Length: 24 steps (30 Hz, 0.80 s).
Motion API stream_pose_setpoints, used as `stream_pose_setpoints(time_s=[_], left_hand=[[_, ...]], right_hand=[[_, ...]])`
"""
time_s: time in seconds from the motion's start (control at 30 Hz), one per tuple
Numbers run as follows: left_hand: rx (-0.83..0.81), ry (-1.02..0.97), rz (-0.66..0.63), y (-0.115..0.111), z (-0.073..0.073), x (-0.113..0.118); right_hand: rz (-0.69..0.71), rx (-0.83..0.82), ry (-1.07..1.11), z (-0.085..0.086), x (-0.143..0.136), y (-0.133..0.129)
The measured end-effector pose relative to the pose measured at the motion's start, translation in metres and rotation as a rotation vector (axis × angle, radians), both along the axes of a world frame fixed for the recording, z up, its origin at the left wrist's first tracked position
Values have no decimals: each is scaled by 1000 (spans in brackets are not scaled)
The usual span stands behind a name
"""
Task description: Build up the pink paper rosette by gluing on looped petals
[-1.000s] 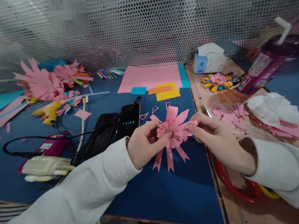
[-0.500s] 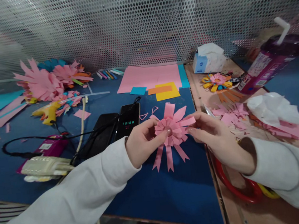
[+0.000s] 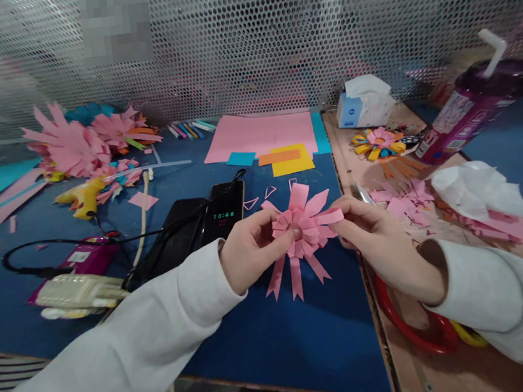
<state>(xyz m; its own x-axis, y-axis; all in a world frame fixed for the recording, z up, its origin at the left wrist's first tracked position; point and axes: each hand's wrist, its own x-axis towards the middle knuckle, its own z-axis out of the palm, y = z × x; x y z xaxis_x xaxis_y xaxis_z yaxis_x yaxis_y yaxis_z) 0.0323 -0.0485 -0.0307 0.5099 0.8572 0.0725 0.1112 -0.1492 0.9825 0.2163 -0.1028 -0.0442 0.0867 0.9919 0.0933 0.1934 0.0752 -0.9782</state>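
A layered pink paper flower [image 3: 300, 251], with ribbon-like tails ending in notches and a round brownish-pink bead at its centre, is held above the blue table. My left hand [image 3: 253, 247] grips it from the left, thumb beside the bead and fingers behind the petals. At the flower's right side, my right hand [image 3: 375, 240] pinches one looped petal between thumb and fingers. Small pink paper loops [image 3: 270, 191] lie on the table just beyond the flower.
Left: yellow glue gun [image 3: 83, 196], cables, purple box [image 3: 92, 259], phone [image 3: 222, 213] and finished paper flowers [image 3: 71, 142]. Behind: pink sheets [image 3: 264, 134]. Right: red-handled scissors [image 3: 411, 330], paper scraps [image 3: 406, 201], tissue box [image 3: 364, 105], purple cup [image 3: 469, 109].
My right thumb has shifted slightly up and closed onto the looped petal at the right. The upper petals have moved a little, while my left hand keeps its hold.
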Motion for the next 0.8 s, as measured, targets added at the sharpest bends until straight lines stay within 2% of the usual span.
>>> stream_pose_setpoints(time_s=[0.2,0.5,0.8], left_hand=[[66,-7,14,1,-2,-1],[111,45,17,1,-6,-3],[172,96,-41,-1,-5,-3]], right_hand=[[85,68,22,2,1,-1],[203,163,-73,5,-3,-3],[92,245,-162,6,-5,-5]])
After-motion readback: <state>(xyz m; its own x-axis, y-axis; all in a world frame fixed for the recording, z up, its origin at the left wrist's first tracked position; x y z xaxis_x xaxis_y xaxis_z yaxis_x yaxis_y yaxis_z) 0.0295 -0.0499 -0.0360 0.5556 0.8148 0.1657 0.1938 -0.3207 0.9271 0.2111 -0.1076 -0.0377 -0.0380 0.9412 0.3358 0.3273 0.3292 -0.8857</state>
